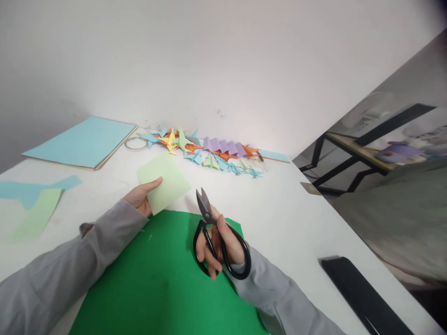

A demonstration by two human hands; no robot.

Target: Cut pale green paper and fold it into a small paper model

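My right hand (220, 246) is closed through the black handles of a pair of scissors (209, 228), whose dark blades point up and away, nearly closed. My left hand (141, 195) pinches the near edge of a pale green square of paper (165, 184) lying on the white table, thumb on top. Both hands hover over a large dark green sheet (157, 284) spread at the table's front. Grey sleeves cover both of my arms.
A stack of light blue sheets (84, 142) lies at the back left, with a tape roll (136, 143) beside it. A row of folded coloured paper shapes (213, 151) runs along the wall. Blue and green offcuts (35, 200) lie left; a black flat object (359, 293) right.
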